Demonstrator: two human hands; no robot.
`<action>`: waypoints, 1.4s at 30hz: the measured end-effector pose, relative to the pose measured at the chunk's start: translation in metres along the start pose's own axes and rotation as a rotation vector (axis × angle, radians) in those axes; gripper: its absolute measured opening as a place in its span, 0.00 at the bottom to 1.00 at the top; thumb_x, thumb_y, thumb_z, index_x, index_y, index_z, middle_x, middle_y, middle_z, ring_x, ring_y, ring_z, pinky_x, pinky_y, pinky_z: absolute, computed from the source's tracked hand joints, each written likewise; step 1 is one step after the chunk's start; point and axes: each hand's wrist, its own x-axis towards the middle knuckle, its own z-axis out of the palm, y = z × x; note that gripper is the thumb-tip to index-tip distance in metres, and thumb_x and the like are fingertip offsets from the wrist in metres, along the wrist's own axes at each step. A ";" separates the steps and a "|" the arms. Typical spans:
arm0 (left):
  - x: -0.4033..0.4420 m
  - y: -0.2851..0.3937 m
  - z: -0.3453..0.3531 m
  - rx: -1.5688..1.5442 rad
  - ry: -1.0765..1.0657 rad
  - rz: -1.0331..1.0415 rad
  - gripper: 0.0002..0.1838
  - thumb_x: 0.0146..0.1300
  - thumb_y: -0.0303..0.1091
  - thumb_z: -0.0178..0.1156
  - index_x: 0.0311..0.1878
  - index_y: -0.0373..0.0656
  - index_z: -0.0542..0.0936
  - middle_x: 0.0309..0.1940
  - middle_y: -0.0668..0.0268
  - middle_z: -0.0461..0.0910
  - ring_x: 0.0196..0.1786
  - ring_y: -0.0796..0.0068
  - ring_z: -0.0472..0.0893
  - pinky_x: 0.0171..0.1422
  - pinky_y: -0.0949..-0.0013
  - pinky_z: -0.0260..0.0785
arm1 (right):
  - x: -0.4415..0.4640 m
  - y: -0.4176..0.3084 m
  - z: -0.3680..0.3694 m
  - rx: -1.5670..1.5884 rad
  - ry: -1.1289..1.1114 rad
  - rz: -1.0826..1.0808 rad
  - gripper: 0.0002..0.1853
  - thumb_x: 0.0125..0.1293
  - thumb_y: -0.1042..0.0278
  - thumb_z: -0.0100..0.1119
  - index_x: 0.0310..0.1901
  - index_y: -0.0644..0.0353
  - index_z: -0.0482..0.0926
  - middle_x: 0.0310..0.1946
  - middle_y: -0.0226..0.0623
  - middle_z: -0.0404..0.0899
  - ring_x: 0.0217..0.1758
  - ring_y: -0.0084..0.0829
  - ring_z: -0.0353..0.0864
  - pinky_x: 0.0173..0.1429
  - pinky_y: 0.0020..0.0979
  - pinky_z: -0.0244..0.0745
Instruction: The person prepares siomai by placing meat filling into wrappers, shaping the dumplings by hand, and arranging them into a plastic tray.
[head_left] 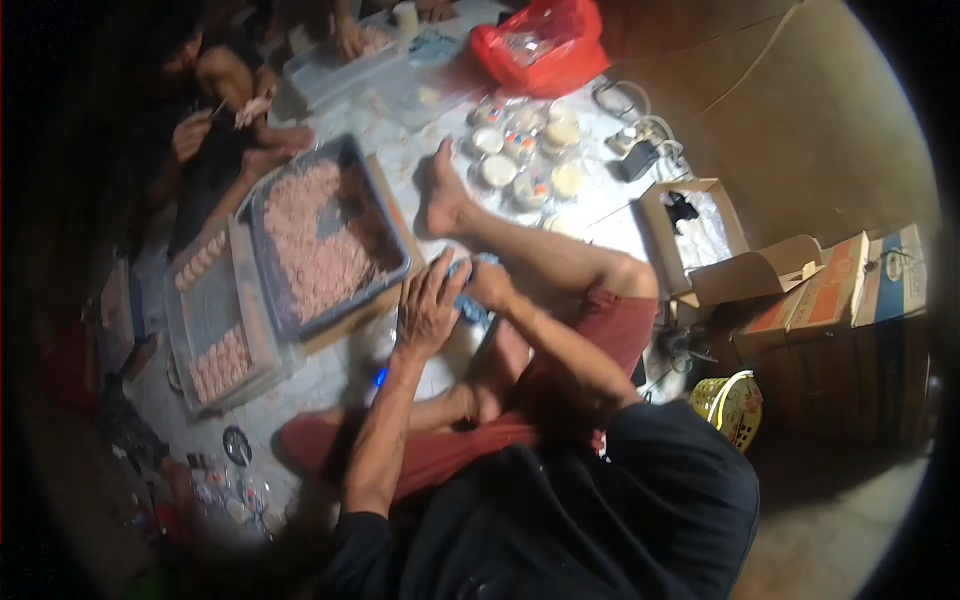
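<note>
My left hand (430,308) is raised in front of my crossed legs, its fingers stretched out and slightly apart against a blue cloth (473,305). Bunched in my closed right hand (488,285), the cloth sits between the two hands, partly hidden by them. Just beyond my left hand stands a grey-blue tub (405,245) with a pink, minced-looking mass (310,235) in it. Beside that tub is a clear plastic container (285,370), holding rows of shaped pink pieces (222,365) at its two ends.
Several round lidded tubs (500,170) stand beyond my foot, near a red plastic bag (540,50). To the right are an opened cardboard box (735,275), cables (650,125) and a yellow basket (728,405). A person (225,85) sits at upper left, handling a pink piece.
</note>
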 end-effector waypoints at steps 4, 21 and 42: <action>-0.044 -0.006 -0.003 -0.246 0.143 -0.312 0.29 0.62 0.34 0.69 0.65 0.37 0.74 0.67 0.50 0.73 0.66 0.47 0.74 0.67 0.55 0.70 | 0.021 0.009 -0.008 0.124 0.022 -0.050 0.32 0.56 0.52 0.73 0.60 0.62 0.80 0.48 0.57 0.85 0.54 0.52 0.86 0.59 0.45 0.79; -0.093 0.008 0.053 -0.270 -0.169 -0.353 0.07 0.62 0.33 0.65 0.41 0.44 0.83 0.50 0.55 0.82 0.65 0.57 0.76 0.72 0.46 0.59 | 0.009 0.039 -0.038 0.034 -0.412 -0.255 0.36 0.63 0.53 0.71 0.69 0.62 0.73 0.56 0.56 0.81 0.62 0.49 0.79 0.66 0.43 0.72; -0.176 -0.093 0.032 -0.989 0.441 -1.016 0.23 0.65 0.49 0.69 0.53 0.40 0.80 0.44 0.59 0.81 0.48 0.66 0.81 0.52 0.61 0.76 | 0.120 -0.149 0.033 -0.742 -0.174 -0.375 0.28 0.70 0.44 0.54 0.49 0.68 0.81 0.46 0.49 0.85 0.53 0.45 0.84 0.56 0.44 0.78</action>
